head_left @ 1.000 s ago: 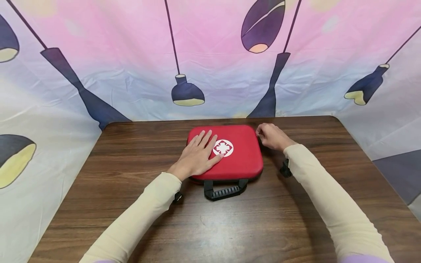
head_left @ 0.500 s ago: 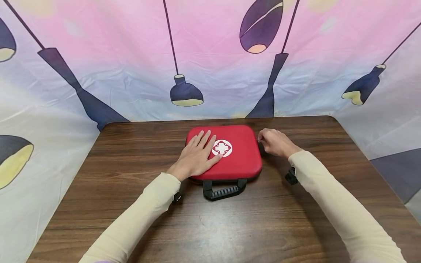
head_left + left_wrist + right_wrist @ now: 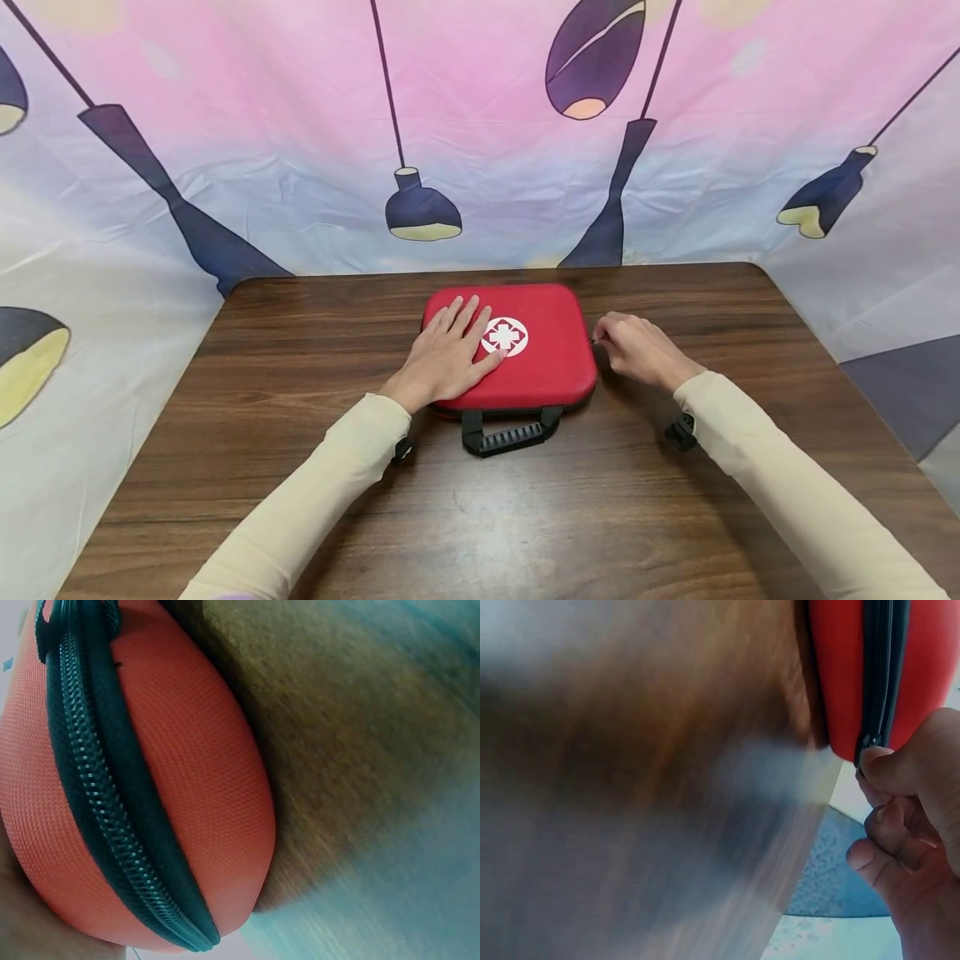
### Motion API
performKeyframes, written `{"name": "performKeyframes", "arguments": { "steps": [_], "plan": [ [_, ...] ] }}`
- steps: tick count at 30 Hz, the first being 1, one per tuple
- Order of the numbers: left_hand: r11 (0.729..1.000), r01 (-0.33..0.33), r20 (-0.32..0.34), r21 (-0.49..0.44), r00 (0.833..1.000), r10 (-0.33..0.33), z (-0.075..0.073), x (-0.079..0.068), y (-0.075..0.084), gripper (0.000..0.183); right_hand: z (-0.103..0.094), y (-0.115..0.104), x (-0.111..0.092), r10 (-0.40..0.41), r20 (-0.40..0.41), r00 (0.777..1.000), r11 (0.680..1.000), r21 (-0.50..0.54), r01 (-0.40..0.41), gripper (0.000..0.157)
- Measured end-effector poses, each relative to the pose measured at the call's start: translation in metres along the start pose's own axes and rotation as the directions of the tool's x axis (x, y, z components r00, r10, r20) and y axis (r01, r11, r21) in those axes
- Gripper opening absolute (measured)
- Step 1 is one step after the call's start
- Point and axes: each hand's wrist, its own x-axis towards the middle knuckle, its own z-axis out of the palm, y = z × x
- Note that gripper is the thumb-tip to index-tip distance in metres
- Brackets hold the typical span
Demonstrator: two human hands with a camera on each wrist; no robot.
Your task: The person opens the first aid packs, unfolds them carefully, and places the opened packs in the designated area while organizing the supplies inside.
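A red first aid case [image 3: 551,362] with a white cross emblem lies flat on the table, its black handle [image 3: 512,437] toward me. My left hand [image 3: 444,360] rests on the left part of the lid, fingers spread. In the left wrist view a black zipper [image 3: 105,802] runs round the case's side. At the case's right side, my right hand [image 3: 637,348] pinches the zipper pull between thumb and index finger. The right wrist view has the zipper slider [image 3: 870,741] at the thumb tip; the pull itself is mostly hidden by the fingers.
The brown wooden table [image 3: 300,467] extends around the case on all sides. Behind it hangs a pastel cloth [image 3: 315,133] printed with dark lamps, close to the table's back edge.
My right hand has moved toward me along the case's right side, from near the back corner to about mid-side. The left hand and the case have stayed in place.
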Motion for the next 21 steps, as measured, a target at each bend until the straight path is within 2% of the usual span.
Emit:
{"name": "performKeyframes", "arguments": {
  "steps": [11,21],
  "plan": [
    [1.000,-0.006,-0.002,-0.003,1.000,0.006,0.000,-0.001,0.000,0.084,0.000,-0.025,-0.032,0.030,-0.042,0.999,1.000,-0.002,-0.030,0.014],
    [1.000,-0.011,-0.014,0.003,1.000,0.011,0.000,-0.002,0.000,0.084,0.010,-0.054,-0.063,0.066,-0.153,0.986,0.998,0.007,-0.066,0.014]
  ]
}}
